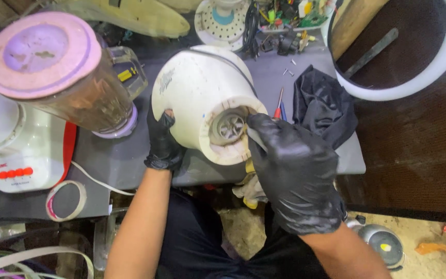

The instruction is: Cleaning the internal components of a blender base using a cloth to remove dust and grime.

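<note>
A white blender base (197,101) lies tilted on the grey worktable (125,160), its top coupling (229,126) facing me. My left hand (163,142), in a black glove, grips the base from its left side. My right hand (292,170), also in a black glove, has its fingers at the rim beside the grey coupling, with a pale strip-like thing under the fingers. A yellow handle (250,166) shows just below that hand; I cannot tell whether the hand holds it.
A blender jar with a pink lid (52,62) stands on another white base with red buttons (19,155) at left. A tape roll (66,199), black cloth (322,106), screwdrivers (280,106), a white-rimmed ring (414,51) and parts clutter (285,20) surround the work.
</note>
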